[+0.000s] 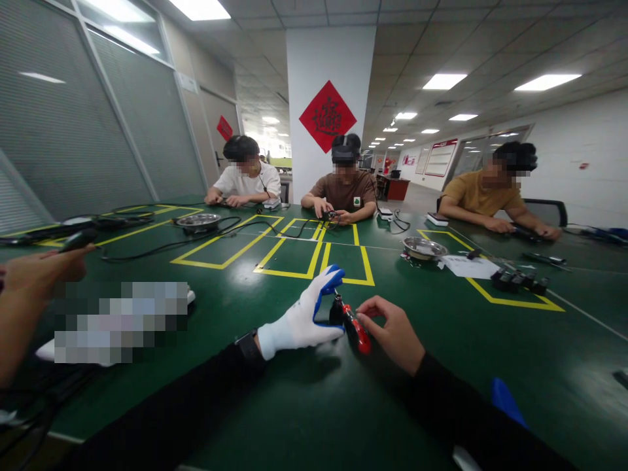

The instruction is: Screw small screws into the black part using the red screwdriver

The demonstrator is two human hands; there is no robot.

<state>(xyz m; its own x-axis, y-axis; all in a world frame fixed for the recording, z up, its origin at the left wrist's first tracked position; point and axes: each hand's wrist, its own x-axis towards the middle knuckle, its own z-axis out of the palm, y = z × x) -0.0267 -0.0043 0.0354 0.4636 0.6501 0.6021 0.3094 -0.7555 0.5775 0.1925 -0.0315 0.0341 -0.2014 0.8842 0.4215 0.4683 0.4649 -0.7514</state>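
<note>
My left hand (304, 317) wears a white glove with blue-coated fingers and a black band at its wrist. Its fingers and thumb curve around a small black clip (337, 310), which looks like a binder clip. Against the clip lies a tool with a red and black handle (362, 340), tilted down toward me; its working end is hard to make out. My bare right hand (392, 330) has thumb and forefinger pinched together at the side of that handle. Both hands are just above the green table (294, 418).
Several black clips (520, 281) lie by a white paper (468, 266) at right. Metal bowls (424, 247) stand farther back. A blue glove piece (507, 400) rests near my right sleeve. Another person's hand (44, 271) holds something dark at left. Three people sit opposite.
</note>
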